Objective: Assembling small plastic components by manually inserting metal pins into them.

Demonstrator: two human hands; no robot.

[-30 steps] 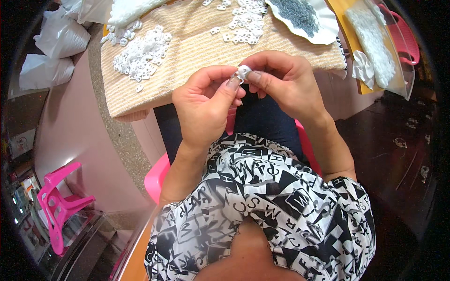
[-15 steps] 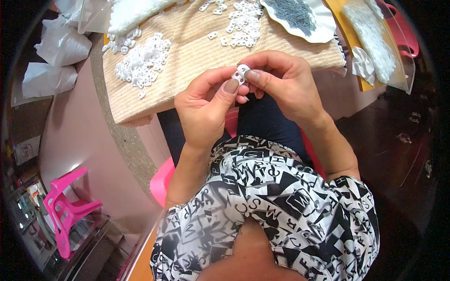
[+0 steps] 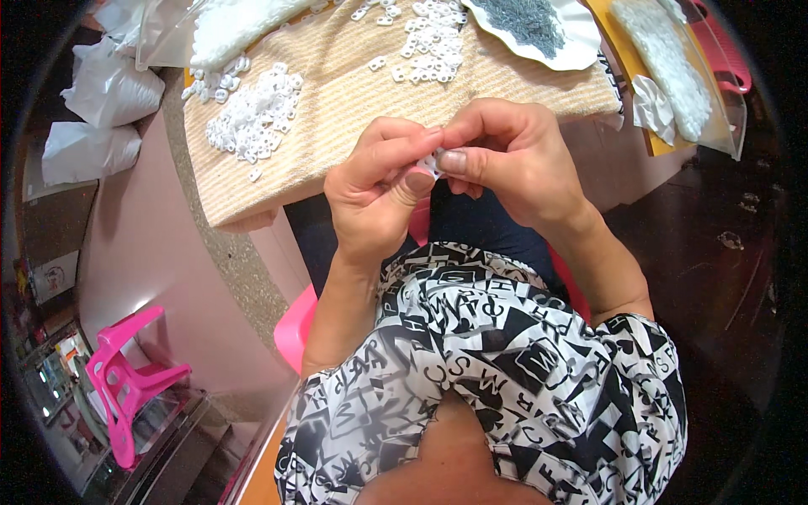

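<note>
Between my two hands, just past the near edge of the cloth-covered table, is a small white plastic piece with holes, mostly hidden by fingertips. My left hand pinches it with thumb and fingers from the left. From the right, my right hand grips it between thumb and forefinger. Whether it is one piece or two joined ones, I cannot tell. A heap of similar white pieces lies at the table's left, with another group at the far middle. A white scalloped plate holds small dark grey pins.
The table wears a beige striped cloth. Clear trays hold white pieces at far left and far right. Crumpled white paper lies beside the right one. A pink stool stands on the floor at left; white bags lie beyond.
My left fingers have closed farther over the white piece, covering more of it. Both hands stay together in nearly the same place, and the whole view has shifted slightly.
</note>
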